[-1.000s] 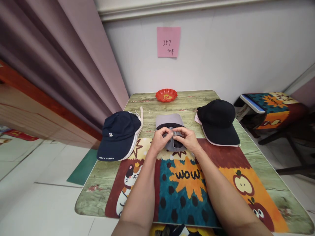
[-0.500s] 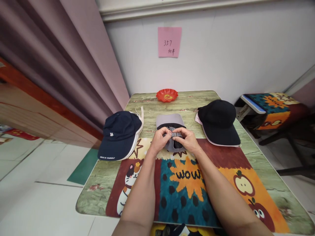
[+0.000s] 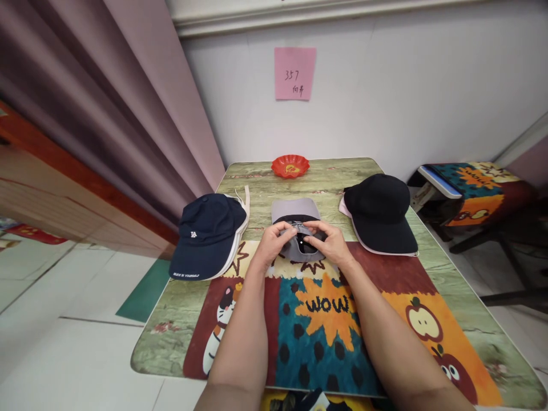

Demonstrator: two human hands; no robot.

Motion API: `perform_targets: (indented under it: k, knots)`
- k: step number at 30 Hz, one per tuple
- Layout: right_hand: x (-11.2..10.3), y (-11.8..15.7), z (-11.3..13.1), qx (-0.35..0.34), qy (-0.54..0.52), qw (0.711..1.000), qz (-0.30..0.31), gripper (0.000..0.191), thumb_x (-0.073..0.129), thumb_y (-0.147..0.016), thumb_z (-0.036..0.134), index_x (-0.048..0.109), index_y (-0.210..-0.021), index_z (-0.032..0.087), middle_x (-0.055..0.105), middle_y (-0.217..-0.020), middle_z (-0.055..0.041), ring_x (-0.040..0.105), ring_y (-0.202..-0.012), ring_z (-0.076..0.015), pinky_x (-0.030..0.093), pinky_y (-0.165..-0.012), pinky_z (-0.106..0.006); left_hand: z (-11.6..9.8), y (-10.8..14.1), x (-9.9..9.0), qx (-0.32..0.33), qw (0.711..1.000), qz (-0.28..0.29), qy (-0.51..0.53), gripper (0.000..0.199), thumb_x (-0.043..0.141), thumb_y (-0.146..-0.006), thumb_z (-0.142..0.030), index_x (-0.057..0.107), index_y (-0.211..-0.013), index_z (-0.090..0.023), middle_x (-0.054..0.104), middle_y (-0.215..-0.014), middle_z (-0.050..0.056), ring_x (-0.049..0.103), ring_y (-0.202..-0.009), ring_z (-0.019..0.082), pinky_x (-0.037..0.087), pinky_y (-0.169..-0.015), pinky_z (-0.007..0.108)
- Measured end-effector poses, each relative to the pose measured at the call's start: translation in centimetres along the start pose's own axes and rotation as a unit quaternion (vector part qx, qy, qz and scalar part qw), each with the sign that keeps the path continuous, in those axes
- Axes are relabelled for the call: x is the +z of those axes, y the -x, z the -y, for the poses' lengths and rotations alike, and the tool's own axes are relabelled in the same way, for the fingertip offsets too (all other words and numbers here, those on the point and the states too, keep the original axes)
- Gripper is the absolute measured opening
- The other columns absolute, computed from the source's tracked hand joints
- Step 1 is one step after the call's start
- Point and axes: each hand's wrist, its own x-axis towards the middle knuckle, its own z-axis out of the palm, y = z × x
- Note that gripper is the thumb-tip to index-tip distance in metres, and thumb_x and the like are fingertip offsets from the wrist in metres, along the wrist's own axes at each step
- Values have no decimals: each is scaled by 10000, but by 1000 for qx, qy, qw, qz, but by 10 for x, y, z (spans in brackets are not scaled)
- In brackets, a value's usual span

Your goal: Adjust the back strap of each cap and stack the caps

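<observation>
Both hands on the grey cap (image 3: 295,214), mid-surface (image 3: 257,188), between the two other caps. Cap lies with its brim pointing away toward the wall, back end toward the person, resting partly on the far edge of the cartoon mat (image 3: 325,319).

Left hand (image 3: 270,244): fingers closed on the cap's rear edge at the left, thumb up on top of the fabric. Right hand (image 3: 330,242): fingers closed on the rear edge at the right, pinching near the strap area; small dark opening of the cap shows between the two hands. Thumbs nearly meet over the cap's back. Whether a buckle is held, cannot tell, too small.

Navy cap (image 3: 208,231) to the left, white-edged brim facing the person, small white logo on the front, near the left hand but apart from it. Black cap (image 3: 379,211) to the right, pale brim trim, sits apart from the right hand. Red scalloped dish (image 3: 290,165) at the far edge of the surface, well apart from the caps. Pink sticky note (image 3: 295,73) on the wall above, handwritten "357". Stool with patterned cushion (image 3: 471,185) off to the right.
</observation>
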Motion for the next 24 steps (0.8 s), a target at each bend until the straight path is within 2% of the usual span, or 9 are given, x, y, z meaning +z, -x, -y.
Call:
perform_targets:
  k: [3,8,12,15,20,24]
  knots:
    - [-7,0,3,-20,45,999,-12,250,727,-846,374,754,-1066,258,712,-901,-43,663,-842,-223,524,-842,-392,-2,2,-6,5,1000,-17,25,374,721,-797,-536,655,-791,-168,560,-664,-13,449,-577,101,342,-531,223]
    - [-11,0,6,-38,16,999,-34,256,555,-973,410,751,-1043,261,745,-1024,-68,678,-986,-253,503,-913,-413,-7,4,-8,12,999,-7,36,363,708,-813,-515,651,-759,-161,574,-669,-6,468,-604,109,366,-576,231]
    - [-4,0,8,-59,50,997,13,242,554,-975,427,752,-1015,293,751,-1062,-55,666,-1041,-261,438,-1021,-458,-10,5,-7,19,1000,11,12,347,709,-813,-503,656,-756,-165,556,-678,-9,448,-607,110,351,-572,236]
    - [1,1,9,-60,61,995,41,230,553,-978,413,734,-912,289,754,-1043,-36,672,-1003,-242,365,-1095,-480,-10,5,-6,30,999,25,-11,343,713,-803,-497,666,-750,-162,561,-701,-5,455,-632,118,355,-591,242]
    - [0,1,6,-52,34,998,18,281,523,-988,416,699,-848,248,732,-957,-63,659,-926,-232,483,-889,-398,-8,5,-7,32,999,32,-25,335,685,-826,-484,660,-752,-159,551,-696,-10,449,-633,118,353,-600,241]
    - [-2,1,4,-50,39,998,13,279,523,-988,388,672,-811,234,720,-944,-68,658,-909,-224,486,-860,-380,-7,5,-7,45,996,41,-61,316,667,-842,-462,657,-747,-160,571,-696,-9,465,-633,122,360,-600,240]
